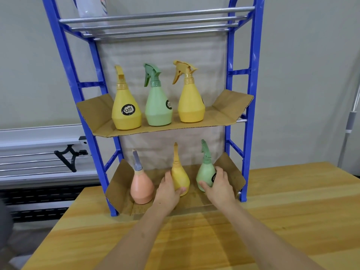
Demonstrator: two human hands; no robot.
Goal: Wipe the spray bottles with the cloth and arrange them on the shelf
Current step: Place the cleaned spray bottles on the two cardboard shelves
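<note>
On the blue shelf (247,133), bottom tier, the left hand (169,189) grips the yellow spray bottle (180,175) and the right hand (219,184) grips the green spray bottle (205,172). A pink spray bottle (141,187) stands left of them on the same tier.

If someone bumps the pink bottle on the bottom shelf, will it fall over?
Probably not easily: the pink bottle has a wide, flat base. Its tall grey sprayer might make it wobble. It looks like plastic, so likely light.
</note>
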